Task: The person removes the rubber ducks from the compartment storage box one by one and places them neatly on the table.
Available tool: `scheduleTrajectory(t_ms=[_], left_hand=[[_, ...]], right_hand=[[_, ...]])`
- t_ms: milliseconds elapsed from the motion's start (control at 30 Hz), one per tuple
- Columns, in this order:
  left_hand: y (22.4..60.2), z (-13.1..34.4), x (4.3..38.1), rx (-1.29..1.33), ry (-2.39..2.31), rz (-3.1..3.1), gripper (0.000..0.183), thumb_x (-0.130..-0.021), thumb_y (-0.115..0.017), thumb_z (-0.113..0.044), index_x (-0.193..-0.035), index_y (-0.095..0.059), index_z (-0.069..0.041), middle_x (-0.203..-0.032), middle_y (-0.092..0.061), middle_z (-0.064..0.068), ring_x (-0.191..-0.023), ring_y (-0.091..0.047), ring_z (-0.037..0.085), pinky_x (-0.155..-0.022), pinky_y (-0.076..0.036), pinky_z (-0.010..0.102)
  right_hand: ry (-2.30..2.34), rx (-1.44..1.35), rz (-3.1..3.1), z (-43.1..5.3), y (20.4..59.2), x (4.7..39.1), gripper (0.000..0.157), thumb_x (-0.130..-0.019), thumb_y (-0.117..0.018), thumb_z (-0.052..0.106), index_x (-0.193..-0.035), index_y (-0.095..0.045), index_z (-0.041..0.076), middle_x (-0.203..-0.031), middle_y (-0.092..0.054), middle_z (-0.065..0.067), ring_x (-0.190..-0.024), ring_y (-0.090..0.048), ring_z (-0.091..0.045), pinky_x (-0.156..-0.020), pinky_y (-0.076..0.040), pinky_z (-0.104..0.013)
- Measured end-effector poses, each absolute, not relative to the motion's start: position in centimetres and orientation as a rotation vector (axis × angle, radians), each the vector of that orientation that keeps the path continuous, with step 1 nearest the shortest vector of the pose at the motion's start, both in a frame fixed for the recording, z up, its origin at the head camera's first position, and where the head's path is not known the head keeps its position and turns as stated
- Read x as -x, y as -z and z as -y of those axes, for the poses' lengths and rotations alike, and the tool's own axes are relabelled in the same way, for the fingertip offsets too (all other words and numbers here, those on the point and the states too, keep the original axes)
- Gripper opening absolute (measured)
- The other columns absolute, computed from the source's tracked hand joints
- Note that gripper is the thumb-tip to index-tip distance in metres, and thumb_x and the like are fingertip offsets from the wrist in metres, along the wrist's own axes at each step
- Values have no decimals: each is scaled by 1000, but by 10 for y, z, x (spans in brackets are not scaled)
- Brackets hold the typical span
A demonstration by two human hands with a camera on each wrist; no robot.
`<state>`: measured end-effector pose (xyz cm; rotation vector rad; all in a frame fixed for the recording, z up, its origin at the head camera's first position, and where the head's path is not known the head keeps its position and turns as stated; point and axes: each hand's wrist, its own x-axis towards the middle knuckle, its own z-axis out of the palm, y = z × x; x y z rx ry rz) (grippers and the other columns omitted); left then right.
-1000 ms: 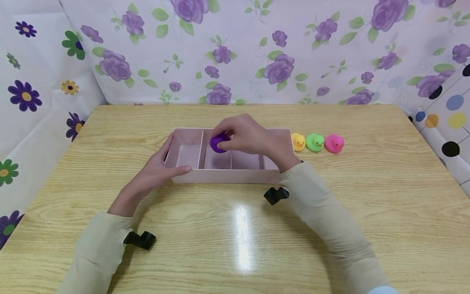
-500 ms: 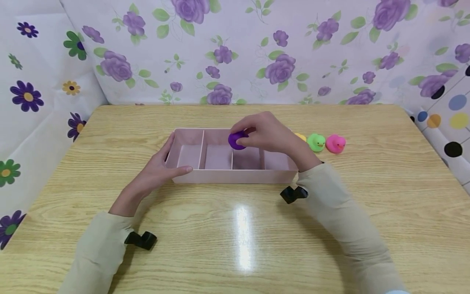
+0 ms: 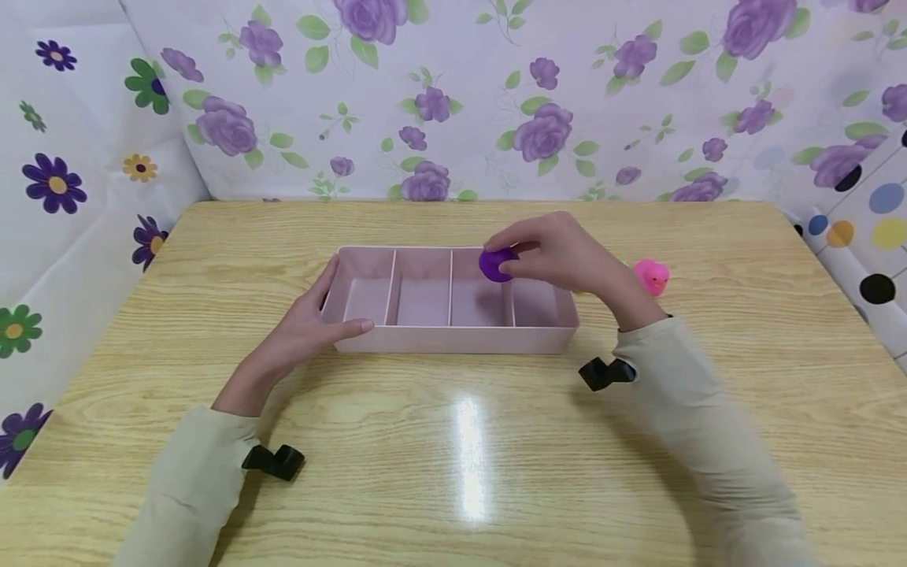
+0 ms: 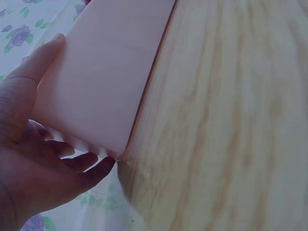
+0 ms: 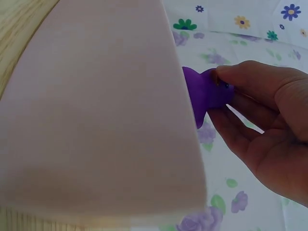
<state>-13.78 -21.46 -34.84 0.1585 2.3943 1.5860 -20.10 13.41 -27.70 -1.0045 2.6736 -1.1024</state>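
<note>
A pale pink box (image 3: 460,339) with several compartments lies lengthwise on the table. My left hand (image 3: 301,324) holds its left end, the thumb over the front wall. In the left wrist view the fingers curl along the end wall of the box (image 4: 101,72). Above the third compartment from the left, my right hand (image 3: 567,253) pinches a purple rubber duck (image 3: 494,265). The right wrist view shows thumb and fingers on the head of the duck (image 5: 204,91); the box wall hides part of its body. The compartments hold nothing that I can see.
A pink rubber duck (image 3: 652,277) sits on the wooden table (image 3: 397,449) right of the box. Slivers of green and yellow show by my right wrist, which covers most of whatever is there. Floral sheets (image 3: 468,94) stand behind the table and at its sides.
My right hand has carried the purple duck rightward, from above the second compartment to above the third. Its wrist now covers the yellow and green ducks. The left hand stays on the box.
</note>
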Motion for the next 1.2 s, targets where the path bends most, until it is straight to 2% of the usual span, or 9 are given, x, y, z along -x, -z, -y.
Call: scheduleTrajectory(t_ms=[267, 467, 700, 833, 1200], left_hand=[[348, 214, 138, -151, -1599, -2392, 111, -87, -76, -18, -161, 8, -25, -164, -11, 18, -133, -33, 37, -111, -31, 52], [349, 214, 138, -146, -1604, -2379, 111, -88, -75, -19, -160, 8, -27, -164, -12, 17, -132, -34, 37, -110, -32, 52], [350, 215, 138, -156, -1605, -2379, 111, -88, -75, -20, -160, 9, -26, -164, -12, 17, -132, -35, 37, -109, -33, 52], [350, 215, 138, -165, -1609, -2376, 110, -88, -75, -20, -160, 8, -27, -165, -11, 15, -132, -34, 36, -110, -32, 51], [350, 215, 138, -181, -1613, -2379, 110, -89, -74, -19, -160, 9, -25, -165, -13, 16, -130, -36, 36, -108, -34, 50]], right_hand=[[1140, 889, -2679, -156, 279, 201, 27, -87, -73, 1, -114, -76, 4, -113, -72, -12, -97, -70, -24, -86, -57, -35], [1086, 873, -2724, -174, 279, 201, 27, -88, -74, 2, -115, -75, 4, -115, -72, -13, -101, -69, -27, -88, -56, -37], [1084, 769, -2758, -192, 278, 200, 26, -88, -76, 4, -114, -77, 7, -115, -72, -11, -104, -69, -26, -80, -53, -16], [1056, 712, -2792, -203, 275, 200, 26, -87, -76, 3, -114, -77, 5, -116, -72, -14, -104, -69, -28, -78, -50, -11], [962, 549, -2815, -231, 271, 207, 29, -91, -74, 11, -119, -74, 5, -122, -68, -18, -102, -69, -32, -74, -49, -10]])
